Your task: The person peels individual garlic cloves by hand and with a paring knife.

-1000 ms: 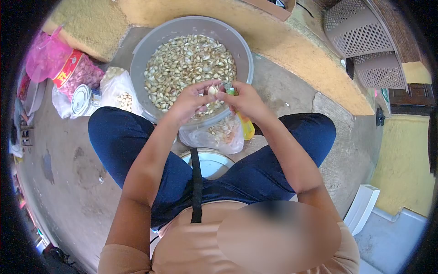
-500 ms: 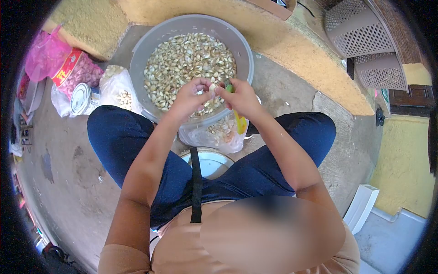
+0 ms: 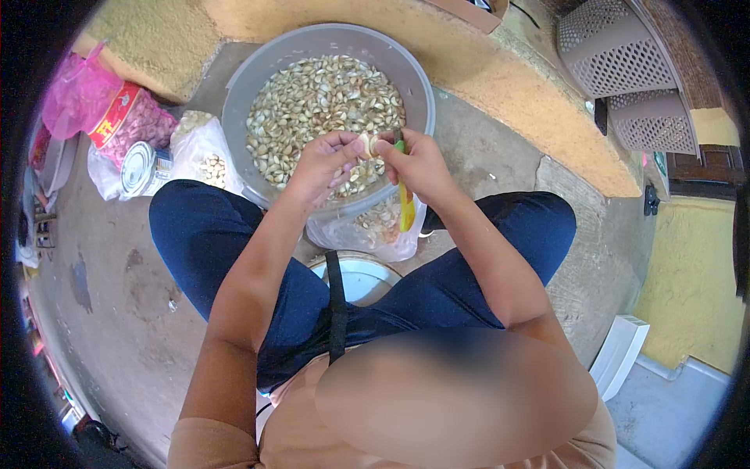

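A garlic clove (image 3: 366, 146) is pinched in my left hand (image 3: 319, 166), over the near part of a large grey tub (image 3: 234, 117). Inside the tub lies a mass of loose garlic cloves (image 3: 324, 98). My right hand (image 3: 419, 166) is closed around a knife (image 3: 406, 205) with a green and yellow handle, which hangs down from the grip; its dark blade is mostly hidden by the fingers. The right thumb and fingertips meet the clove from the other side. Below the tub's near rim sits a clear plastic bag (image 3: 379, 234) with papery peelings in it.
To the left stand a pink mesh sack of garlic (image 3: 141, 129), a tin can (image 3: 144, 170) and a white bag of cloves (image 3: 205, 148). A light blue lidded bucket (image 3: 359, 280) is between my legs. Grey perforated baskets (image 3: 617, 66) are at upper right, beyond a low yellow wall (image 3: 531, 117).
My right hand has shifted slightly, and the knife handle now hangs more upright. The clove shows more clearly between both hands' fingertips. The tub and bags stay put.
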The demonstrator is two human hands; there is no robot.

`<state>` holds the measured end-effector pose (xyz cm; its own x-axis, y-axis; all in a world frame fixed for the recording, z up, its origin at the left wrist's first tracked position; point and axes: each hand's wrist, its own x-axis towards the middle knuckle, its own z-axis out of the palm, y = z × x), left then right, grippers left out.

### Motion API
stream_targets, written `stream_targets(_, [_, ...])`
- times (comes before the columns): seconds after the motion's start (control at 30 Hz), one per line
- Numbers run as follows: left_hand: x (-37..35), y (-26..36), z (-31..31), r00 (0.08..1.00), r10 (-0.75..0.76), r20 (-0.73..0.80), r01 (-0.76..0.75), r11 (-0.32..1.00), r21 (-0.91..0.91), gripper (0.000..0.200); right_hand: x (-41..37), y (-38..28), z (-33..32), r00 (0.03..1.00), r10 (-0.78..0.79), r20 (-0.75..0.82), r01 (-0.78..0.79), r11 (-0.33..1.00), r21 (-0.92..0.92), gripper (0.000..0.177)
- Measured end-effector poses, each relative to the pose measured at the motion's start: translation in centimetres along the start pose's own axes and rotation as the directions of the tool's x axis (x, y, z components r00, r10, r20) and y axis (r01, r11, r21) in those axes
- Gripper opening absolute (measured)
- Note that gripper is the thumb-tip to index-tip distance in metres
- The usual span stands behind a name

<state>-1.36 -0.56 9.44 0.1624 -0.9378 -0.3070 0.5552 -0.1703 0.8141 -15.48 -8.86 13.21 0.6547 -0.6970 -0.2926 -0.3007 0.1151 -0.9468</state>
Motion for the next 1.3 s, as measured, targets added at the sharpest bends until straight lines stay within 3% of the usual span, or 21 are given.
stream_targets(0.17, [0.1, 0.2, -0.3, 0.995, -0.07, 0.073, 0.075, 0.995, -0.07, 0.021, 0.2, 0.2, -0.2, 0.999, 0.047, 0.013, -0.048, 0.993, 0.106, 0.019])
stream_targets(0.37, [-0.1, 0.7, 0.5, 0.995, -0.087, 0.037, 0.09, 0.994, -0.061, 0.018, 0.6, 0.6, -0.4, 1.0, 0.029, 0.01, -0.03, 0.998, 0.061, 0.019])
stream_targets(0.47, [-0.1, 0.8, 0.4, 0.986, -0.107, 0.125, 0.123, 0.984, -0.127, 0.019, 0.7, 0.7, -0.3, 0.999, 0.032, -0.026, -0.03, 0.995, 0.096, 0.018])
stream_targets(0.67, [-0.5, 1.2, 1.0, 0.988, -0.122, 0.092, 0.133, 0.984, -0.119, 0.016, 0.4, 0.0, -0.6, 1.0, -0.02, 0.018, 0.022, 0.995, -0.098, 0.022])
stream_targets(1.07, [0.1, 0.2, 0.1, 0.991, -0.136, 0.02, 0.137, 0.984, -0.113, 0.009, 1.0, 1.3, -0.3, 0.987, -0.158, 0.031, 0.16, 0.946, -0.283, 0.021])
stream_targets(1.17, [0.2, 0.1, 0.3, 0.996, -0.066, -0.055, 0.066, 0.998, -0.009, 0.01, 1.3, 1.8, 0.0, 0.985, -0.147, -0.086, 0.116, 0.949, -0.293, 0.027])
stream_targets(1.27, [0.4, 0.0, 0.3, 0.995, -0.036, -0.094, 0.06, 0.962, 0.265, 0.008, 1.2, 1.7, -0.2, 0.99, 0.138, 0.003, -0.138, 0.989, -0.055, 0.023])
stream_targets(1.3, [0.3, 0.1, 0.6, 0.994, -0.025, -0.103, 0.054, 0.955, 0.293, 0.009, 1.1, 1.5, -0.1, 0.989, 0.144, 0.013, -0.144, 0.99, -0.01, 0.023])
